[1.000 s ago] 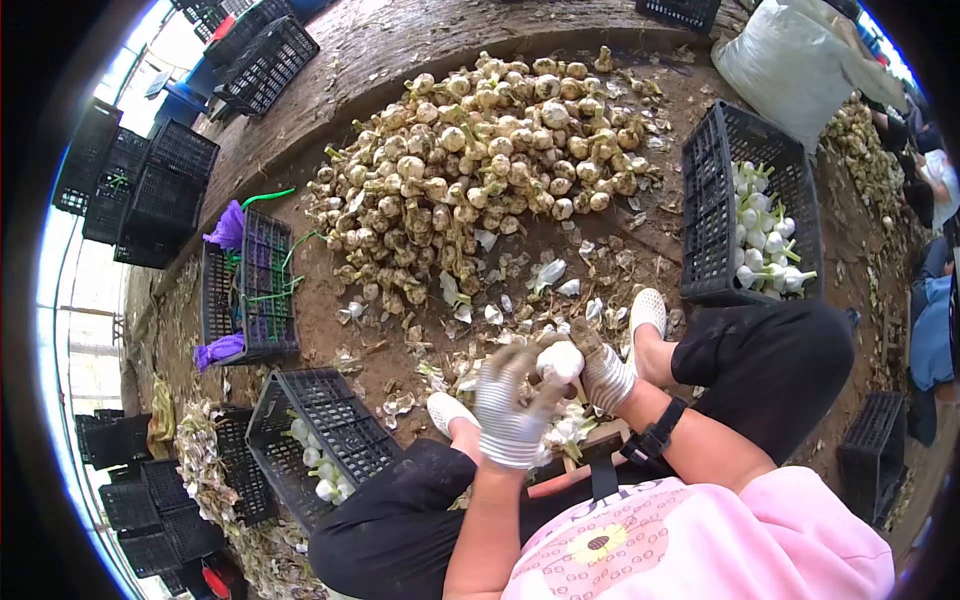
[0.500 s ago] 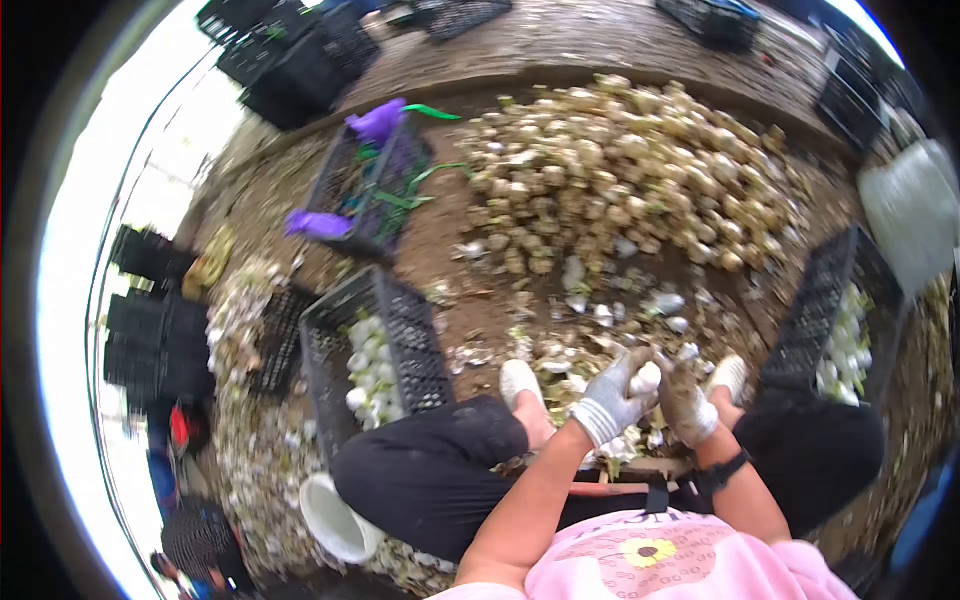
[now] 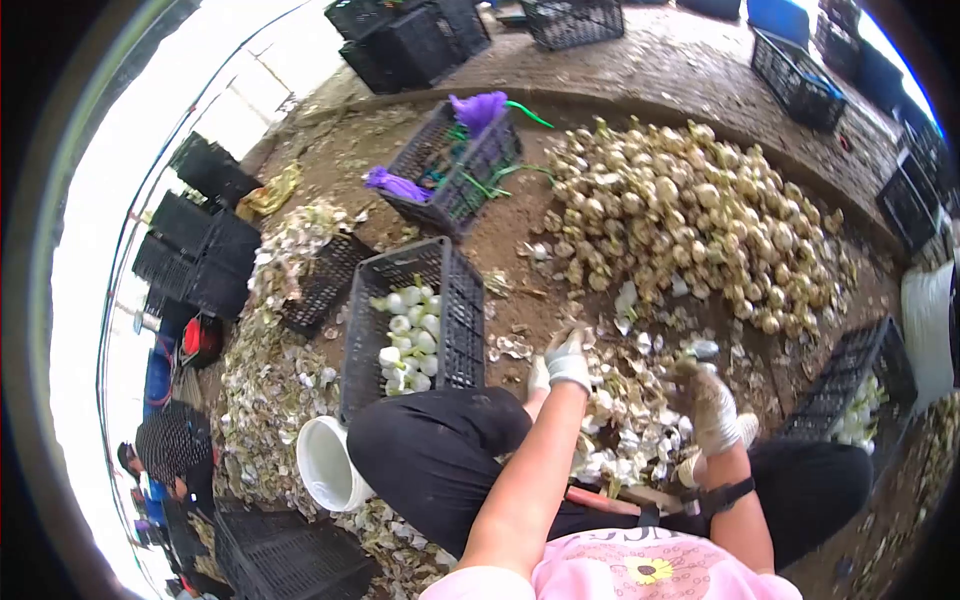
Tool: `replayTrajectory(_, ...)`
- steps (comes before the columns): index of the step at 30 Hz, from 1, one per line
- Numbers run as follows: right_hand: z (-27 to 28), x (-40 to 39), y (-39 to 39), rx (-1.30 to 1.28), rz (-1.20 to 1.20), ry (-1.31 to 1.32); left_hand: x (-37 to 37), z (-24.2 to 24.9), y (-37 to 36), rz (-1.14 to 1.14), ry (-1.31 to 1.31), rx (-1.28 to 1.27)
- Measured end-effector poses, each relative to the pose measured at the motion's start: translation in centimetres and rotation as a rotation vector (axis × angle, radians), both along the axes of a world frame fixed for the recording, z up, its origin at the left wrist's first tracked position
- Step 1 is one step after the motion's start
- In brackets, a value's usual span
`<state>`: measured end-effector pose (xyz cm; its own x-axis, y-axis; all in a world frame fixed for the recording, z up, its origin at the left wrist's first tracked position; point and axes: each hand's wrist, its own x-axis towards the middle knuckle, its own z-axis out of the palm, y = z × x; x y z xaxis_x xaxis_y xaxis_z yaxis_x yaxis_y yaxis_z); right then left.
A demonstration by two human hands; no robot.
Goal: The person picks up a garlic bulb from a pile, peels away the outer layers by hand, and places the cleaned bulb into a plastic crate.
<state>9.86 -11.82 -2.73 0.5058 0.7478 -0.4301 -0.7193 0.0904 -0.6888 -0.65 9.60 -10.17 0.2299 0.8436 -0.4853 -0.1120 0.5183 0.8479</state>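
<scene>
My left hand [image 3: 568, 362], in a pale work glove, is stretched forward over the ground between the crate and the bulb pile. Its fingers look extended, and no bulb shows in it. My right hand [image 3: 712, 412], in a dirt-stained glove, is low near my right foot with its fingers curled; what they hold, if anything, is hidden. White peelings [image 3: 640, 430] and bits of skin lie between my legs. Ahead is a big pile of brown-skinned garlic bulbs [image 3: 690, 215]. On my left, a black crate [image 3: 462, 320] holds peeled white bulbs [image 3: 410, 335] with green stems.
Another black crate [image 3: 850, 370] with white bulbs stands on my right. A crate with purple mesh [image 3: 478, 112] sits ahead left. A white bucket [image 3: 325, 465] is beside my left knee. Stacked crates [image 3: 205, 250] and a crouching person [image 3: 175, 450] are farther left.
My hands were together around a white bulb; now they are apart. The left has reached forward and left, and the bulb no longer shows in it. The view has also shifted.
</scene>
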Motion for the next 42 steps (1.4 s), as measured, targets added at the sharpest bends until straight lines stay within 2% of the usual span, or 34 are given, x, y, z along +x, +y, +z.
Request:
replayTrajectory(1, 0.6, 1.0, -0.1, -0.046, -0.017, -0.066, 0.8, -3.0, 0.8, -0.139, -0.022, -0.171)
replayTrajectory(3, 0.4, 2.0, -0.9, -0.071, -0.173, -0.046, 3.3, -7.2, 1.4, -0.530, 0.312, 0.070)
replayTrajectory(5, -1.3, 3.3, -2.6, -0.120, -0.207, -0.005, 5.7, -8.2, 1.1, -0.752, 0.534, 0.434)
replayTrajectory(6, -2.4, 3.7, -3.5, -0.177, -0.224, 0.040, 6.8, -7.9, 1.0, -0.727, 0.467, 0.334)
replayTrajectory(8, -3.2, 4.0, -4.2, -0.266, -0.284, 0.137, 8.7, -11.3, 2.1, -0.895, 0.723, 0.485)
replayTrajectory(9, -5.5, 3.9, -5.4, -0.180, -0.283, 0.176, 10.5, -8.5, 1.2, -0.985, 0.858, 0.558)
replayTrajectory(10, -7.9, 4.1, -6.8, 0.046, -0.261, 0.277, 11.8, -5.7, 0.3, -1.071, 0.999, 0.629)
replayTrajectory(11, -8.1, 4.2, -7.1, 0.002, -0.256, 0.260, 12.6, -7.7, -0.1, -1.107, 0.942, 0.637)
replayTrajectory(12, -7.6, 4.2, -6.9, -0.046, -0.252, 0.252, 13.8, -7.0, -1.5, -1.198, 0.990, 0.663)
replayTrajectory(14, -6.2, 4.3, -6.1, -0.193, -0.329, 0.164, 14.0, -9.3, -4.4, -1.418, 0.988, 0.710)
replayTrajectory(15, -5.9, 4.7, -5.8, -0.206, -0.347, 0.149, 12.6, -10.0, -6.2, -1.557, 0.983, 0.839)
replayTrajectory(18, -4.8, 5.9, -4.9, -0.139, -0.344, 0.160, 4.3, -8.4, -7.6, -2.029, 0.886, 1.195)
replayTrajectory(19, -4.3, 6.1, -4.6, -0.146, -0.328, 0.160, -0.5, -8.9, -6.7, -2.023, 0.714, 1.287)
replayTrajectory(20, -4.0, 6.0, -4.3, -0.155, -0.312, 0.160, -4.1, -6.5, -5.8, -2.281, 0.757, 1.173)
replayTrajectory(21, -3.9, 5.8, -4.0, -0.215, -0.272, 0.149, -10.1, -7.5, -4.5, -2.669, 0.993, 0.886)
replayTrajectory(22, -4.5, 5.6, -4.0, -0.175, -0.232, 0.141, -10.0, -5.1, -3.8, -2.760, 0.891, 0.185)
replayTrajectory(24, -3.8, 5.3, -3.5, -0.170, -0.181, 0.188, -5.5, 0.0, -4.1, -3.208, 1.108, 0.138)
replayTrajectory(26, -3.4, 5.2, -3.1, -0.168, -0.170, 0.199, -1.4, -4.9, -6.2, -3.017, 1.074, -0.023)
replayTrajectory(27, -3.2, 5.4, -3.0, -0.182, -0.170, 0.187, 2.0, -3.8, -7.5, -2.605, 1.049, 0.400)
replayTrajectory(28, -3.0, 5.6, -3.1, -0.199, -0.170, 0.170, 4.4, -3.6, -9.0, -2.197, 0.796, 0.867)
replayTrajectory(29, -3.3, 5.7, -3.3, -0.185, -0.191, 0.215, 6.7, -5.0, -11.0, -2.063, 0.714, 0.998)
replayTrajectory(30, -3.6, 5.6, -3.4, -0.185, -0.204, 0.175, 8.6, -6.8, -12.9, -2.021, 0.562, 0.741)
replayTrajectory(34, -3.8, 4.8, -3.5, -0.213, -0.205, 0.148, 6.8, -7.7, -16.1, -2.656, 0.804, 0.710)
replayTrajectory(35, -3.9, 4.8, -3.3, -0.195, -0.178, 0.134, 1.6, -8.5, -15.3, -2.428, 0.726, 0.955)
replayTrajectory(37, -3.0, 4.4, -2.3, -0.234, -0.168, 0.057, -5.3, -7.3, -12.5, -2.091, 0.946, 0.428)
replayTrajectory(39, -2.6, 3.8, -1.1, -0.250, -0.113, 0.007, -5.8, -3.6, -7.9, -2.116, 1.164, -0.134)
replayTrajectory(41, -2.3, 3.1, -0.2, -0.208, -0.042, -0.013, -3.0, 2.1, -1.1, -2.714, 1.240, 0.213)
replayTrajectory(42, -2.6, 2.7, 0.1, -0.195, -0.012, -0.019, -0.4, 6.6, 2.1, -2.335, 1.259, 0.434)
